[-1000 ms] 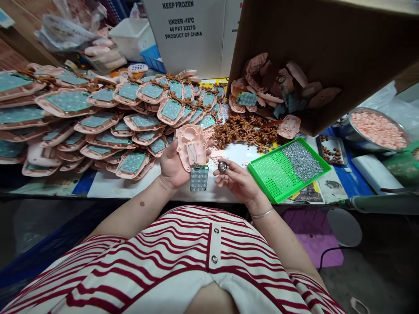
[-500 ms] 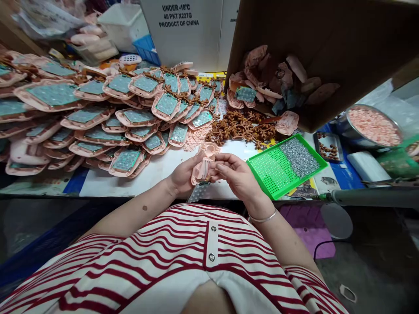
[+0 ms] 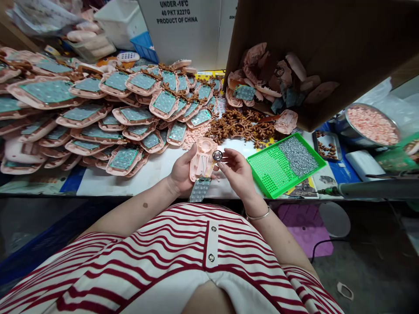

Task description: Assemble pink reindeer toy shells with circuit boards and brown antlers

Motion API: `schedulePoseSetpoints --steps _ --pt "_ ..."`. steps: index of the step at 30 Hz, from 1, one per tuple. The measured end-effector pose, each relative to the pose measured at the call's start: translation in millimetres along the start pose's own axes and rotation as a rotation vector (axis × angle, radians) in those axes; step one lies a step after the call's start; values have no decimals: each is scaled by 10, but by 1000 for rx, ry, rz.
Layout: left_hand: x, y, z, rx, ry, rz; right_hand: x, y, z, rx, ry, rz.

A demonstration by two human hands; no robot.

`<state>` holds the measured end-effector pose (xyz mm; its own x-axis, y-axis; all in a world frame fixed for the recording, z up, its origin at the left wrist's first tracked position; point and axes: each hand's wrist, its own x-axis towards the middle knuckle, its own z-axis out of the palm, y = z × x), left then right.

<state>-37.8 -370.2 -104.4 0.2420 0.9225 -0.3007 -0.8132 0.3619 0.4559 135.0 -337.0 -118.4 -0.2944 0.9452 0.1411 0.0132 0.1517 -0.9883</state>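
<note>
My left hand point(image 3: 182, 174) is closed round a pink plastic shell half point(image 3: 203, 162), its inner side facing up with thin wires in it. A teal circuit board point(image 3: 200, 190) hangs from the shell's lower end. Between the thumb and fingers of my right hand point(image 3: 238, 173) is a small round speaker point(image 3: 217, 155), dark with a metal centre, held at the shell's right edge. Whether the speaker touches the shell I cannot tell. Just beyond the hands lie small pale pink pieces point(image 3: 195, 138) and a heap of brown plastic parts point(image 3: 240, 126).
Stacked pink shells with teal boards point(image 3: 122, 159) fill the left. On the right is a green tray point(image 3: 273, 188) of small screws, with an electric screwdriver point(image 3: 353, 190) beyond it. A cardboard box point(image 3: 314, 114) holding shells and a metal bowl point(image 3: 347, 131) of pink pieces stand behind.
The speaker has come into view in my right hand, lifted out beside the shell. The shell now lies more face-up, and the hanging board shows more fully.
</note>
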Motion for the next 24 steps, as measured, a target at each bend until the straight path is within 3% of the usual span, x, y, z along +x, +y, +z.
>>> schedulePoseSetpoints --steps 2,5,12,18,24 --pt "12 -30 -3 50 16 10 -6 11 22 -249 88 -176" --pt "12 -61 4 112 10 42 6 10 23 -477 65 -316" --pt "-14 -78 93 147 -20 93 7 -49 23 -571 62 -417" --pt "15 -87 98 72 -20 77 9 -84 35 -403 -34 -342" --pt "28 -91 58 24 -56 16 56 1 50 -491 83 -379"
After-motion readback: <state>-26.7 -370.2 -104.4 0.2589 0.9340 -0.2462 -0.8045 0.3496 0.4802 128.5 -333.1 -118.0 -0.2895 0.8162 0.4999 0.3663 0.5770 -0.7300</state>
